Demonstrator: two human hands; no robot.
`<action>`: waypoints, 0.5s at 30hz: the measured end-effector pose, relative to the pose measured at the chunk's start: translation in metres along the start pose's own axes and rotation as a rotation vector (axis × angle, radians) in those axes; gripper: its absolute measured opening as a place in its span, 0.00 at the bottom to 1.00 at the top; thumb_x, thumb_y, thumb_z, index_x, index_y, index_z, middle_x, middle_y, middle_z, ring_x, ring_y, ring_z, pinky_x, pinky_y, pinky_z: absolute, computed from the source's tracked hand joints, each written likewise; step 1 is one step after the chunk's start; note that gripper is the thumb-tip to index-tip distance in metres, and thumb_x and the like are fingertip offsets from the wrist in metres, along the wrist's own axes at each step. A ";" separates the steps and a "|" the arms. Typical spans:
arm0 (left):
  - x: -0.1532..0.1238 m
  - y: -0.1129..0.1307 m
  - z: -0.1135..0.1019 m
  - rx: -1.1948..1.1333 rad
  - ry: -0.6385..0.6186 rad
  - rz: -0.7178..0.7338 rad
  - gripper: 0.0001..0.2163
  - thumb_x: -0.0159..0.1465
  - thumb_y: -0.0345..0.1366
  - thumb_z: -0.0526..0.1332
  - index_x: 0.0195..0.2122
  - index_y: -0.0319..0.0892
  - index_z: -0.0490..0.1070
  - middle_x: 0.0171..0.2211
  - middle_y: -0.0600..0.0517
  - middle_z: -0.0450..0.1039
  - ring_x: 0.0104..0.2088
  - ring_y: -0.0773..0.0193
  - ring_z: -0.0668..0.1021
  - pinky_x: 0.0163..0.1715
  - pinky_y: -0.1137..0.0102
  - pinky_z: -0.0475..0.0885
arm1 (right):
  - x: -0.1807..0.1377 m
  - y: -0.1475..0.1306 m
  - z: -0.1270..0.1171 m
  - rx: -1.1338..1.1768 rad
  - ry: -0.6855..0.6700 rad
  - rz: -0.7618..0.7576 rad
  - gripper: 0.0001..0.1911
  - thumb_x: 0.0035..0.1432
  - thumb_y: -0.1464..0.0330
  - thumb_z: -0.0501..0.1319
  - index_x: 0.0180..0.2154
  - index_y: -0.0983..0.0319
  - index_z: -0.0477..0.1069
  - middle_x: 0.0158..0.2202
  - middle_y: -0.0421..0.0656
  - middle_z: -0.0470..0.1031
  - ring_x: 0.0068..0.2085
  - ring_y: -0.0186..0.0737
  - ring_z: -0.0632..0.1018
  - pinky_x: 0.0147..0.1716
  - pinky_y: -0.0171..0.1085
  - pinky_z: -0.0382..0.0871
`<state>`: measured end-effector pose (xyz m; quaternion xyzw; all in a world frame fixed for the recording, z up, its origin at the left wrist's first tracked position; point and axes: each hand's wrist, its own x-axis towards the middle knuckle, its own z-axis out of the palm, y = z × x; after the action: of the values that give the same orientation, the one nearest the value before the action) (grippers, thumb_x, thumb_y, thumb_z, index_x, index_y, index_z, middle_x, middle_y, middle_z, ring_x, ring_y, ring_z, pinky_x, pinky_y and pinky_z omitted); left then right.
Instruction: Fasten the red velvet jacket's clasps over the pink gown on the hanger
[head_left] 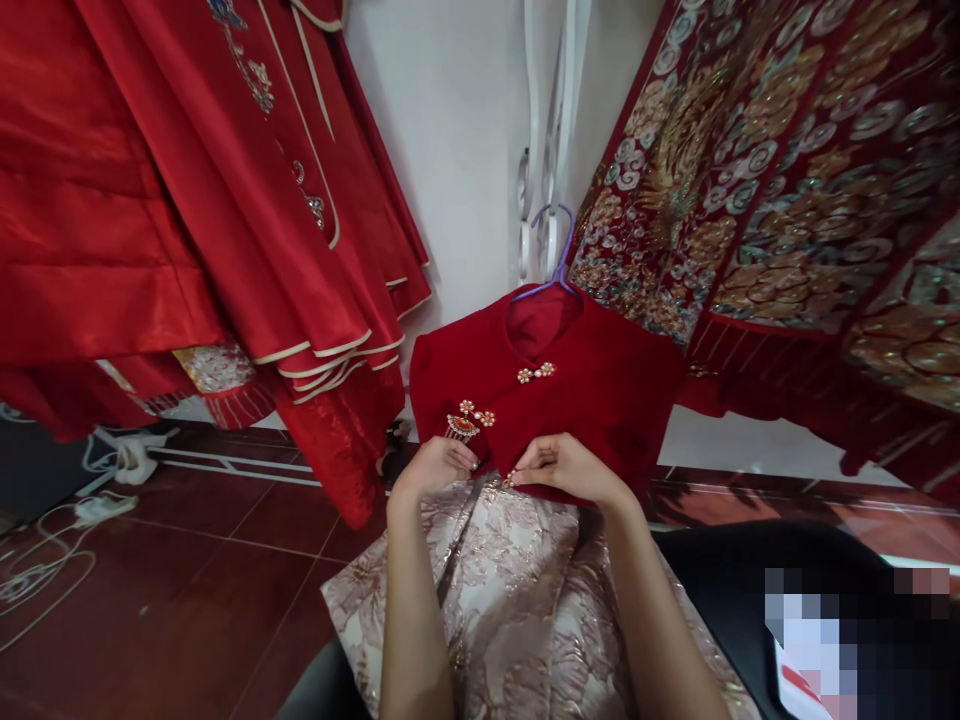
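Observation:
A dark red velvet jacket (pixel 600 390) hangs on a purple hanger (pixel 555 265) over a pale pink brocade skirt (pixel 517 590). Pearl frog buttons (pixel 535 373) and a fan-shaped brooch (pixel 465 423) run down its front. My left hand (pixel 435 465) is closed on the jacket's lower edge just below the brooch. My right hand (pixel 566 468) pinches the hem at the lowest pearl button (pixel 511 480), fingers curled. Both forearms reach up from the bottom of the view.
Red satin robes (pixel 187 200) hang at the left, an embroidered red and gold garment (pixel 787 170) at the right. A white wall (pixel 457 130) stands behind. White cables and a power strip (pixel 97 505) lie on the dark red tiled floor (pixel 187 580).

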<state>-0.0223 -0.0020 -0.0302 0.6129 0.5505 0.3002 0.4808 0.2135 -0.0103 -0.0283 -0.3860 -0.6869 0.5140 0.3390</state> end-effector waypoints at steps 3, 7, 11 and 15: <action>-0.003 0.001 -0.002 0.015 0.003 0.034 0.10 0.41 0.21 0.60 0.25 0.38 0.75 0.24 0.52 0.77 0.26 0.66 0.77 0.29 0.74 0.72 | -0.001 -0.019 0.015 0.014 0.014 -0.076 0.14 0.44 0.59 0.70 0.30 0.63 0.76 0.30 0.44 0.81 0.33 0.39 0.81 0.37 0.38 0.74; -0.004 0.002 -0.004 -0.020 0.043 0.018 0.08 0.41 0.21 0.61 0.23 0.38 0.74 0.22 0.53 0.76 0.25 0.67 0.76 0.29 0.74 0.71 | 0.016 -0.007 0.036 -0.027 0.142 -0.154 0.13 0.46 0.60 0.69 0.30 0.63 0.77 0.32 0.45 0.81 0.34 0.40 0.81 0.38 0.39 0.74; 0.003 0.000 -0.003 -0.072 0.093 -0.074 0.08 0.40 0.20 0.62 0.21 0.38 0.75 0.20 0.53 0.76 0.25 0.66 0.77 0.30 0.73 0.72 | 0.034 0.018 0.044 -0.060 0.307 -0.098 0.11 0.46 0.63 0.69 0.29 0.65 0.77 0.31 0.47 0.81 0.33 0.40 0.81 0.38 0.38 0.74; 0.010 -0.005 0.000 -0.055 0.073 -0.083 0.08 0.39 0.21 0.64 0.20 0.38 0.74 0.20 0.53 0.76 0.25 0.66 0.77 0.28 0.73 0.72 | 0.035 0.022 0.044 -0.105 0.319 -0.103 0.09 0.46 0.65 0.68 0.29 0.65 0.76 0.31 0.45 0.81 0.32 0.39 0.81 0.36 0.37 0.75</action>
<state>-0.0221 0.0074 -0.0364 0.5648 0.5841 0.3173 0.4890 0.1628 0.0043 -0.0579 -0.4440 -0.6691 0.3918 0.4491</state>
